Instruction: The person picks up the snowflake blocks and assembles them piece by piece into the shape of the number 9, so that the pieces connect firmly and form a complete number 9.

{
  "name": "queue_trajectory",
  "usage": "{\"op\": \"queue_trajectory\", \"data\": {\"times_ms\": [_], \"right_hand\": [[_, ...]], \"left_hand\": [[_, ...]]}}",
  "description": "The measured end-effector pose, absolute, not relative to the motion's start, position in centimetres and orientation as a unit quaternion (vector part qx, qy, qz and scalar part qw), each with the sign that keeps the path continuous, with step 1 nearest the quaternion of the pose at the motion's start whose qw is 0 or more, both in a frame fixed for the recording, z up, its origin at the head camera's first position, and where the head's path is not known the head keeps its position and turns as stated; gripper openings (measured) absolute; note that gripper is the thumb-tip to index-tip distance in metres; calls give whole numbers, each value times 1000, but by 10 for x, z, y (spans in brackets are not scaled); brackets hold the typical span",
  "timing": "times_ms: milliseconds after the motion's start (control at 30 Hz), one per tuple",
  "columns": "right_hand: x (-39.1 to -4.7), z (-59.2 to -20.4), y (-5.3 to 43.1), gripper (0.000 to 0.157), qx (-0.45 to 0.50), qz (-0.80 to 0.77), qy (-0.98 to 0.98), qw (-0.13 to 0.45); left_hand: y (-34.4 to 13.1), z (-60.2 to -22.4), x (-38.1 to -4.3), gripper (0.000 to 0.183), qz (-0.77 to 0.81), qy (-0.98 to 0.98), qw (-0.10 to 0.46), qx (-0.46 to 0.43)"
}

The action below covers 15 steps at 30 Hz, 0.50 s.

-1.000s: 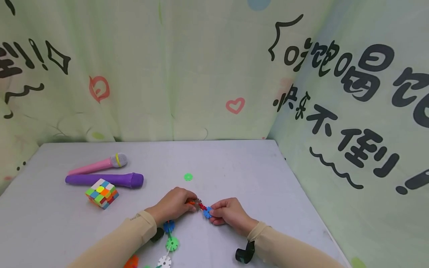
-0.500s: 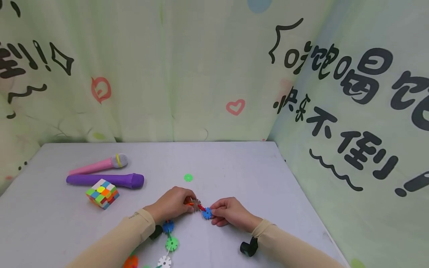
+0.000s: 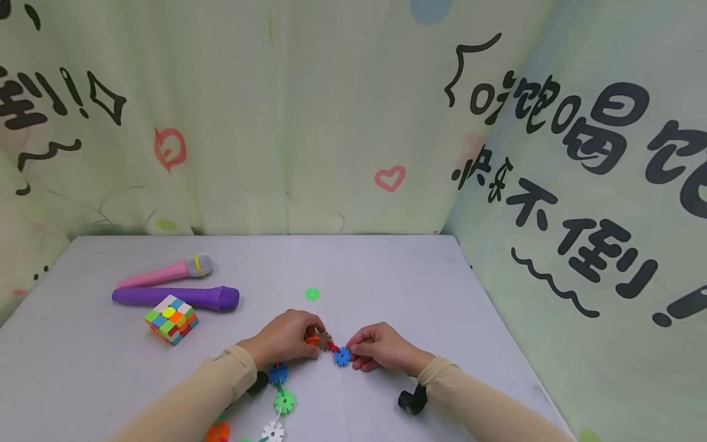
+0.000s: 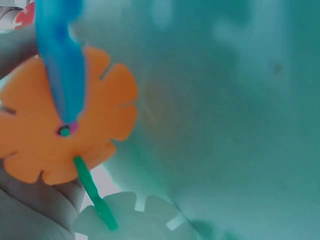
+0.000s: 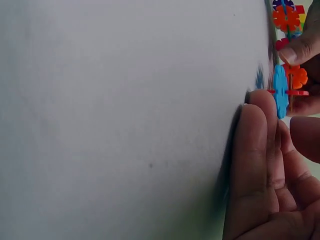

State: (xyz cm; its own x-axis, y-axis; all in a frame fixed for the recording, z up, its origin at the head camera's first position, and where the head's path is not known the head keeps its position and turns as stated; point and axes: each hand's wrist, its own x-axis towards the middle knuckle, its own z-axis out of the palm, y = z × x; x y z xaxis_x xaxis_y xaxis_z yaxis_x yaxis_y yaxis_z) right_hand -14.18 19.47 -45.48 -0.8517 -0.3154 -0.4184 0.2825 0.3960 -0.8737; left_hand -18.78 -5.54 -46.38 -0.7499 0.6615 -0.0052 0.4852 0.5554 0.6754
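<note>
A chain of interlocking snowflake discs runs between my hands in the head view. My left hand point(image 3: 288, 336) pinches the chain at an orange disc point(image 3: 313, 341), beside a grey-brown disc point(image 3: 324, 341). A red disc point(image 3: 333, 347) links on to a blue disc point(image 3: 342, 356) at the right end. My right hand point(image 3: 386, 348) has its fingertips at that blue disc's rim; in the right wrist view the disc point(image 5: 281, 92) stands edge-on by the thumb and fingers. Below the left hand hang more discs: blue point(image 3: 278, 373), green point(image 3: 284, 401), white point(image 3: 273, 432).
A loose green disc point(image 3: 312, 294) lies beyond the hands. On the left are a pink microphone point(image 3: 162, 274), a purple microphone point(image 3: 177, 298) and a puzzle cube point(image 3: 172, 320). Another orange disc point(image 3: 218, 431) shows by the left sleeve. Patterned curtains point(image 3: 309, 123) enclose the table.
The blue end disc has dipped slightly and shows more fully beside the right fingertips. More of the orange disc shows by my left fingers. The hands have barely moved.
</note>
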Motion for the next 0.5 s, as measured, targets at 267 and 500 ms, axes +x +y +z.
{"op": "queue_trajectory", "data": {"times_ms": [267,500], "right_hand": [[-165,-452,197,12,-35,-493,833,250],[-203,-448,186,13,-60,-449,864,222]], "left_hand": [[-56,-463,-188,31,338,870,137,332],[-57,-464,-189,31,335,871,144,330]]}}
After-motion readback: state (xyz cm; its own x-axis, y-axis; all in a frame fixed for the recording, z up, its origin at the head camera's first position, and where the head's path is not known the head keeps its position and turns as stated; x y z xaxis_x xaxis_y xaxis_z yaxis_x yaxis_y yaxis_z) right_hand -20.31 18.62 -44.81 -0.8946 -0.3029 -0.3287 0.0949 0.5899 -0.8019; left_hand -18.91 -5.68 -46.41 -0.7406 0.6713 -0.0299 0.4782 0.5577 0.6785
